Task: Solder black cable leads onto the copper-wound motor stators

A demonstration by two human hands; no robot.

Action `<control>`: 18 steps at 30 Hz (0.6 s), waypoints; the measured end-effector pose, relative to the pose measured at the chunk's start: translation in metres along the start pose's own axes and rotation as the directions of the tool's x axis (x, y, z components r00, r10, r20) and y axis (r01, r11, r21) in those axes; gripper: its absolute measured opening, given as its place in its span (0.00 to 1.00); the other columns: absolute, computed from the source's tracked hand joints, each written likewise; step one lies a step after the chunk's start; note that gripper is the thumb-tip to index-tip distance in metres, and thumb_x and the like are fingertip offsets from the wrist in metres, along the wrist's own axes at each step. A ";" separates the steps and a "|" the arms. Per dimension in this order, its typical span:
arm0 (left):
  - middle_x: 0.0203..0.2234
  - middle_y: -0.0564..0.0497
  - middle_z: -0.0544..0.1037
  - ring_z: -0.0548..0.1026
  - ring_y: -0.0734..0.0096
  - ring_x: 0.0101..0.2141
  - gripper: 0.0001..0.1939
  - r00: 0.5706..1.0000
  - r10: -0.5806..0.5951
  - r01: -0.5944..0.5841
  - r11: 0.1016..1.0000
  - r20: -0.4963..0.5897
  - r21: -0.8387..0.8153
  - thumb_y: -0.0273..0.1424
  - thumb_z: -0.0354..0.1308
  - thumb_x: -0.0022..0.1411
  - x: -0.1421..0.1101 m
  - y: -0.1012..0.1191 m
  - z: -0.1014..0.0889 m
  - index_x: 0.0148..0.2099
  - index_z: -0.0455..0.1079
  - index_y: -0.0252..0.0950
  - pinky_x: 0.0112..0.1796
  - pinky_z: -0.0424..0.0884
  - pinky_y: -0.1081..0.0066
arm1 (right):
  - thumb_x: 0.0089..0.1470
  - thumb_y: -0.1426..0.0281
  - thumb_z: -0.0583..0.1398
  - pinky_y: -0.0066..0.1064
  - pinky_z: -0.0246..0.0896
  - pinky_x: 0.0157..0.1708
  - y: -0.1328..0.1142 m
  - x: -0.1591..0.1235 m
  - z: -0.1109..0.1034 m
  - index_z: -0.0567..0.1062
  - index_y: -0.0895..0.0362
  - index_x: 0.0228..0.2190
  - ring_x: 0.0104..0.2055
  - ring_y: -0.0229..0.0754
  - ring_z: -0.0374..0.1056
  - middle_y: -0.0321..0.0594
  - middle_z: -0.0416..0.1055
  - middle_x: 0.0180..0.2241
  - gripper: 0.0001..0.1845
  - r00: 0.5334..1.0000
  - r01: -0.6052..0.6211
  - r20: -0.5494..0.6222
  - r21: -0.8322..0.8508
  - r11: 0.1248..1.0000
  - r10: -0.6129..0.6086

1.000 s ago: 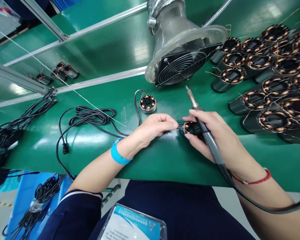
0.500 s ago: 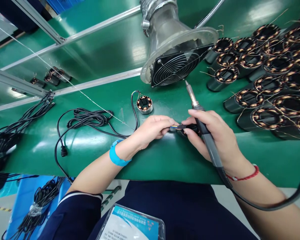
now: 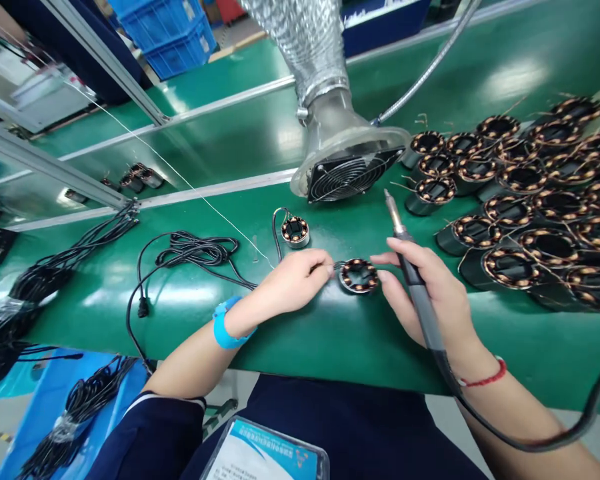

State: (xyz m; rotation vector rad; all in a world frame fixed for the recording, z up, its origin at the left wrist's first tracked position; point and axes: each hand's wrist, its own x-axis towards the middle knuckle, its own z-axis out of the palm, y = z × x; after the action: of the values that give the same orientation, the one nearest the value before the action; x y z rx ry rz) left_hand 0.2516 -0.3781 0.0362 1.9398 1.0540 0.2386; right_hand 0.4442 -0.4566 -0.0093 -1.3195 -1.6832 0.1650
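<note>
My left hand (image 3: 303, 280), with a blue wristband, pinches the short wires at the left side of a motor stator (image 3: 347, 287), a ring with copper windings on the green bench. The wires are mostly hidden by the fingers. In my right hand (image 3: 437, 290) lies a soldering iron (image 3: 420, 303), gripped against the palm, its metal tip pointing up and away. The thumb and forefinger of that hand are apart, close to the stator's right side. Behind my left hand stands another stator (image 3: 295, 233) with a black cable joined to it.
A fume extraction hood (image 3: 350, 175) with a fan grille hangs over the back of the bench. Several wound stators (image 3: 513, 267) crowd the right side. At left lie a coiled black cable (image 3: 195, 250) and a cable bundle (image 3: 45, 267). A blue bin (image 3: 45, 407) holds more cables below.
The stator between my hands now lies face up with its ring visible. My right fingers have parted from it; my left hand still holds the wires. The camera view has shifted.
</note>
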 end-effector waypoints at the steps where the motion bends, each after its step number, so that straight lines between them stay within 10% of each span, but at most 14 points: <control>1: 0.27 0.54 0.72 0.68 0.74 0.31 0.10 0.999 -0.016 0.019 0.996 -0.040 0.083 0.29 0.49 0.61 -0.003 -0.002 -0.010 0.30 0.67 0.34 0.34 0.62 0.73 | 0.57 0.74 0.59 0.39 0.70 0.42 0.000 0.000 -0.003 0.64 0.51 0.56 0.43 0.45 0.72 0.39 0.75 0.38 0.26 1.000 -0.007 -0.026 -0.010 1.000 0.007; 6: 0.33 0.51 0.75 0.71 0.71 0.33 0.12 0.954 -0.070 0.151 0.952 -0.292 0.265 0.31 0.49 0.62 -0.013 -0.015 -0.042 0.45 0.70 0.34 0.35 0.66 0.72 | 0.57 0.74 0.59 0.38 0.71 0.41 0.001 0.000 -0.015 0.66 0.51 0.56 0.39 0.44 0.72 0.37 0.75 0.36 0.25 0.997 -0.020 -0.077 -0.016 1.000 0.019; 12: 0.49 0.43 0.76 0.74 0.57 0.47 0.22 0.986 -0.154 0.166 0.845 -0.066 0.509 0.38 0.52 0.63 0.003 -0.013 -0.049 0.58 0.68 0.38 0.44 0.68 0.65 | 0.58 0.73 0.58 0.35 0.71 0.38 -0.002 0.001 -0.017 0.66 0.54 0.56 0.39 0.44 0.72 0.40 0.75 0.36 0.24 0.994 0.102 -0.030 0.005 0.995 -0.102; 18: 0.40 0.49 0.81 0.77 0.64 0.38 0.16 0.984 -0.174 0.171 0.901 -0.028 0.400 0.32 0.56 0.60 0.007 -0.020 -0.065 0.50 0.74 0.38 0.37 0.68 0.72 | 0.61 0.71 0.56 0.32 0.70 0.33 -0.003 0.006 -0.026 0.67 0.57 0.54 0.34 0.42 0.72 0.41 0.74 0.35 0.20 0.989 0.149 -0.018 -0.035 0.988 -0.149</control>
State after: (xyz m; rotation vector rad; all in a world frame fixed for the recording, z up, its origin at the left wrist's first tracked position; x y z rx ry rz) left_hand 0.2098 -0.3286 0.0572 2.1858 1.3423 -0.0954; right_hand 0.4619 -0.4639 0.0096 -1.2101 -1.7659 0.0352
